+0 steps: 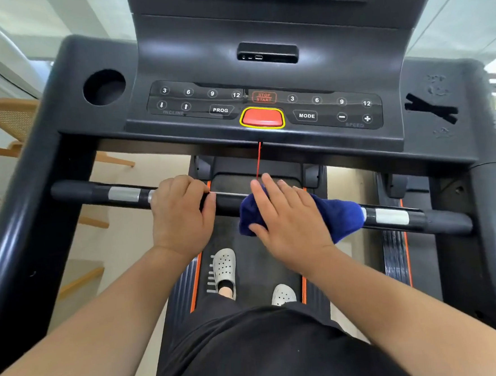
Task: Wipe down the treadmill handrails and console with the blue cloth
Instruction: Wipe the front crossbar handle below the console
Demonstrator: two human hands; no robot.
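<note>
White clogs (224, 267) below, wooden chair (7, 116) far left.

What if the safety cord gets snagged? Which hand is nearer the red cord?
Right. The right hand, flat on the blue cloth, almost touches the red cord; the left hand grips the handrail bar farther left.

All the lettering sits on the console (202, 59), around the red button (262, 118). Just above that button, red letters read STOP START (264, 97). To its left are PROG (220, 110), a faint INCLINE (173, 112) under two arrows, and 3, 6, 9, 12 above them. To its right are MODE (306, 115), minus and plus signs over SPEED (354, 125), and again 3, 6, 9, 12.
</note>
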